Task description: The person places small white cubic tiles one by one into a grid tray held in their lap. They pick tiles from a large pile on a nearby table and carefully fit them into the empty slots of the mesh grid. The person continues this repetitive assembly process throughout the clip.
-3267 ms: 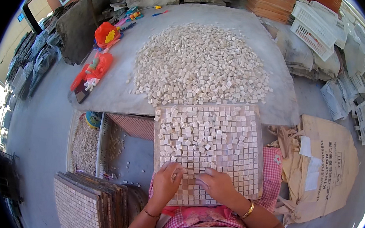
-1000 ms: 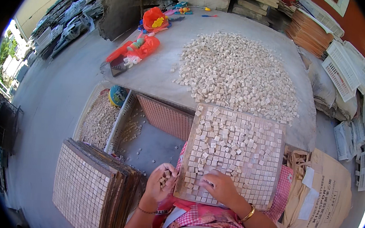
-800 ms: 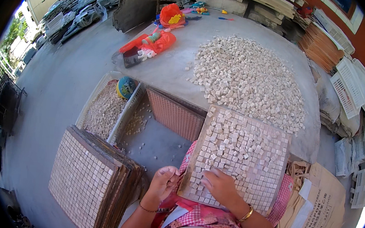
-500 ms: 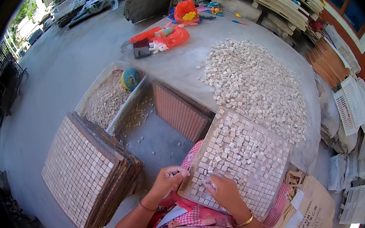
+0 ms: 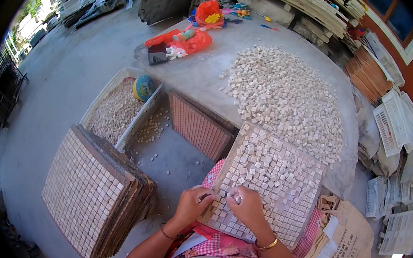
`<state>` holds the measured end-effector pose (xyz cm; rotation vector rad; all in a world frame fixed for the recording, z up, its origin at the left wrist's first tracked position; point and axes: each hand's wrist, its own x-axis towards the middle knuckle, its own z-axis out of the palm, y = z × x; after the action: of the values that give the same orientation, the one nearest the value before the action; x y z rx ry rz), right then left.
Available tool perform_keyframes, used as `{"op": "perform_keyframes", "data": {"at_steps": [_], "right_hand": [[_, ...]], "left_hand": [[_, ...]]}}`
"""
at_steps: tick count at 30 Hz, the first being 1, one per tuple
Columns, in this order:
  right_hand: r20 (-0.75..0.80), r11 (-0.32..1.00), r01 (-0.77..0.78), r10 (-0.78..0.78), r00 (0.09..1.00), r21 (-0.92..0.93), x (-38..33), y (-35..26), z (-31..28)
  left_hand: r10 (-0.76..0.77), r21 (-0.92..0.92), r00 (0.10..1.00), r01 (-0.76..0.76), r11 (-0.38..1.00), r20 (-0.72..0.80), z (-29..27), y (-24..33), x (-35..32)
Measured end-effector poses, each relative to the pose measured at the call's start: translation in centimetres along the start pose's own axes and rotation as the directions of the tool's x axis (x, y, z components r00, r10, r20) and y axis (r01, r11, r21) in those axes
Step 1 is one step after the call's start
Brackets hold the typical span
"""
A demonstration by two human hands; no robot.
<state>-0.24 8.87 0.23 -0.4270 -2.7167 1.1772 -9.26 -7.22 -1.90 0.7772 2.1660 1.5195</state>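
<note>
On my lap a square tray [image 5: 228, 172] lies tilted, its grid partly filled with small pale stone cubes and more cubes loose on top. My right hand [image 5: 247, 208] is closed over the tray's near left part, with a few white stone cubes [image 5: 238, 199] showing between thumb and fingers. At the tray's left edge, my left hand [image 5: 191, 204] has its thumb and fingers pinched together. Whatever is in that pinch, if anything, is hidden. The two hands are close but apart.
A large heap of stone cubes [image 5: 289, 97] covers the table beyond the tray. To the left stand a stack of filled tile boards [image 5: 83, 192] and a white bin [image 5: 129, 131] of chips with a ball [image 5: 144, 88]. A brown sack [image 5: 344, 247] lies at right.
My right hand has moved up and a little left, nearer the tray's left edge, and cubes now show in its fingers. My left hand stays by that edge. The whole view has shifted slightly.
</note>
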Motion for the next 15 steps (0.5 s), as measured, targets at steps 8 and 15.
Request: {"op": "perform_keyframes", "data": {"at_steps": [8,15], "right_hand": [[0.368,0.013,-0.374,0.16,0.916,0.927,-3.5,3.3,-5.3],[0.329,0.023,-0.34,0.204,0.922,0.94,-4.6,3.9,-5.3]], "left_hand": [[0.045,0.108,0.999,-0.046,0.993,0.013,1.4,0.6,0.5],[0.038,0.365,0.999,-0.037,0.93,0.004,2.5,1.7,1.1]]}}
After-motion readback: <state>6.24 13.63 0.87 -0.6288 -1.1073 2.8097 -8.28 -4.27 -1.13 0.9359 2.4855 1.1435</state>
